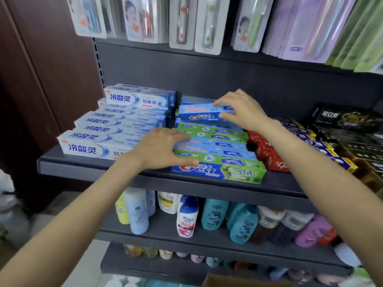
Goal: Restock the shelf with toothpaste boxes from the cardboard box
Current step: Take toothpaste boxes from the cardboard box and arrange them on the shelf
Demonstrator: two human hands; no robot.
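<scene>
Blue toothpaste box [204, 114] up on top of the stack of blue and green boxes [215, 146], at the back of the dark shelf [87, 168]. Pinched at its right end by the right hand [242, 109], fingers over the top edge and thumb under the front. Left hand [159, 148] lower down, at the left end of the stack, fingers spread and lying on a blue box, thumb touching the green box at the front [219, 168]. Not gripping anything, just resting. Hands apart, one high and one low on the same stack.

White and blue boxes [116, 125] just left of the stack, in rows from front to back. Red boxes [267, 152] just right of the stack, then purple and yellow boxes [323, 146], then black boxes [348, 121] farther right.

Toothbrush packs [182, 21] hanging above the stack. Bottles [186, 216] on the shelf below the stack, white, blue and teal. Brown cardboard box [238, 281] far below, only its top edge showing at the bottom.
</scene>
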